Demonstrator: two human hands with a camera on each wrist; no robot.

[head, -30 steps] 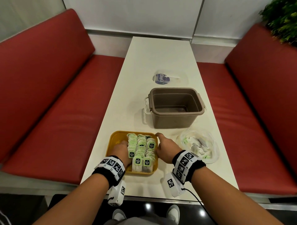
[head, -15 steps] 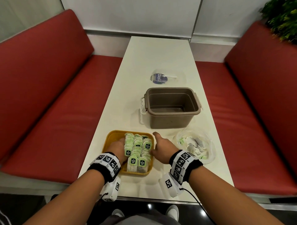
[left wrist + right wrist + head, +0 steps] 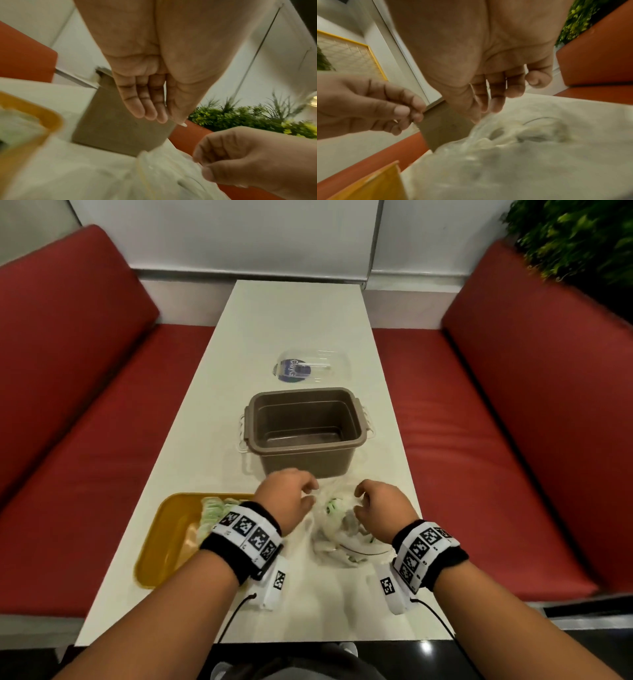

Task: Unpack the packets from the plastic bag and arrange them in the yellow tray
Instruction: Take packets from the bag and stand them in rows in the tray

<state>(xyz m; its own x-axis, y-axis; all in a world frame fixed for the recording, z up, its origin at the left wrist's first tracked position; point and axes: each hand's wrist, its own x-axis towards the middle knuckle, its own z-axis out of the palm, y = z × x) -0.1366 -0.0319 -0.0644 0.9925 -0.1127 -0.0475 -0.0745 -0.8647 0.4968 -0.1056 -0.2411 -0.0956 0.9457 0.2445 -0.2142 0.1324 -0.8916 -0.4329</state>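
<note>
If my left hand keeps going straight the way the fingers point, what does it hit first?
Probably the brown tub: the left hand points at its near wall, above the table. Depth is unclear.

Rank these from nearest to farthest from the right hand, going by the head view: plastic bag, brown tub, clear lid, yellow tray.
From the right hand:
1. Plastic bag, right under its fingers.
2. Brown tub, just beyond it, slightly left.
3. Yellow tray, across to the left, past the left hand.
4. Clear lid, behind the tub, farthest up the table.
</note>
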